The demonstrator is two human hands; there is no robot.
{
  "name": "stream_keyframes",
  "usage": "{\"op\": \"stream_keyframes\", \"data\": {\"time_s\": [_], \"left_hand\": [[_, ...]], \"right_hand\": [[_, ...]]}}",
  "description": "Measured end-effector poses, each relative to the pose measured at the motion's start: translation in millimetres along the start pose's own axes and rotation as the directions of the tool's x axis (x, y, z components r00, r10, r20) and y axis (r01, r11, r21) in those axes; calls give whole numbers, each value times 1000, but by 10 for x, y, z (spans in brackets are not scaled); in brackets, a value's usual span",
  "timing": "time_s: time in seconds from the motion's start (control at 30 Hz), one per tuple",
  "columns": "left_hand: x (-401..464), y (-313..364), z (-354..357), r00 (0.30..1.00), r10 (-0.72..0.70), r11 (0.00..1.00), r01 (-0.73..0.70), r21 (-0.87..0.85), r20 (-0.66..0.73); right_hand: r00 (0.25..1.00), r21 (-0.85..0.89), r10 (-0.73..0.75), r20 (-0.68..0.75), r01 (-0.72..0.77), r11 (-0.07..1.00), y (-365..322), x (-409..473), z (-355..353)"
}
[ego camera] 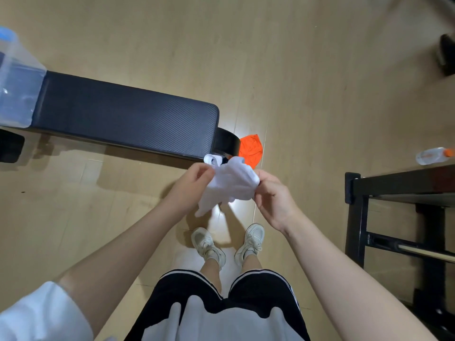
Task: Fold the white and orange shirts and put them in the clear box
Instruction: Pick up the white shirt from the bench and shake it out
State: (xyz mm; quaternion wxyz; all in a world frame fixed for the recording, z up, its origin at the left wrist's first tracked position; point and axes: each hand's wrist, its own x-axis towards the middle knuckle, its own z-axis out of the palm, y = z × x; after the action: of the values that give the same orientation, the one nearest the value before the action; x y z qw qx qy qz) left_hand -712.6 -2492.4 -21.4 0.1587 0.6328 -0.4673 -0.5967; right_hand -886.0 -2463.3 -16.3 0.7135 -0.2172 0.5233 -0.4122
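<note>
White shirt (227, 184) hangs bunched in the air at frame centre, over the wooden floor (307, 82), pinched at its two upper edges: the left hand (190, 184) grips it at 9 o'clock, the right hand (272, 195) at 3 o'clock, fingers of both closed on the cloth. Orange shirt (250, 149) lies crumpled on the floor at 12 o'clock from it, just beside the end of the black padded desk (128, 114). Clear box (18, 84) sits on the desk's far end at 10 o'clock.

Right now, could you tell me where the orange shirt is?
The orange shirt lies on the floor by the black bench's right end, just beyond the white shirt.
</note>
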Motion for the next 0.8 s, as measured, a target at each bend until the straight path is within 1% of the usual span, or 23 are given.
{"op": "stream_keyframes", "data": {"time_s": [0.03,0.07,0.1,0.17,0.2,0.27,0.33,0.37,0.4,0.5,0.57,0.63,0.7,0.77,0.8], "left_hand": [[20,66,24,999,10,999,-8,-38,44],[44,102,55,996,-12,998,18,-60,90],[51,136,87,990,-60,995,69,-69,127],[35,166,149,961,-193,970,217,-109,200],[29,156,177,947,-204,956,248,-160,247],[2,122,211,938,-122,931,222,-291,324],[-42,116,213,950,-56,876,194,-442,307],[-68,138,211,958,-33,853,175,-492,285],[-90,152,210,968,-7,857,134,-497,249],[-174,237,214,983,127,944,-79,-320,133],[-204,280,188,965,242,956,-220,-193,99],[-223,324,139,933,346,938,-343,-51,98],[-222,340,86,908,410,906,-416,78,84],[-219,342,50,904,423,885,-428,185,68],[-222,335,40,907,415,882,-420,213,71]], "right_hand": [[1000,6,6,7,-6,1000,14,-16,3],[1000,16,10,-4,-10,1000,14,-24,6],[1000,25,14,-2,-14,1000,0,-37,14],[1000,-10,16,-1,-16,1000,-16,-60,20],[1000,-16,-5,2,5,1000,-23,-76,25],[999,-57,-50,3,50,997,-18,-97,9],[999,-112,-46,0,46,993,-18,-123,-22],[999,-140,-38,-6,37,989,-16,-140,-46],[999,-191,-35,-20,31,981,-16,-154,-74],[991,-368,-93,-98,51,928,-44,-156,-101],[993,-443,-99,-64,61,894,-81,-166,-67],[992,-507,-126,-24,96,857,-128,-175,-12],[983,-468,-172,-56,127,874,-175,-171,24],[973,-441,-213,-83,156,884,-228,-164,62],[967,-479,-246,-68,185,858,-258,-170,87]]}}
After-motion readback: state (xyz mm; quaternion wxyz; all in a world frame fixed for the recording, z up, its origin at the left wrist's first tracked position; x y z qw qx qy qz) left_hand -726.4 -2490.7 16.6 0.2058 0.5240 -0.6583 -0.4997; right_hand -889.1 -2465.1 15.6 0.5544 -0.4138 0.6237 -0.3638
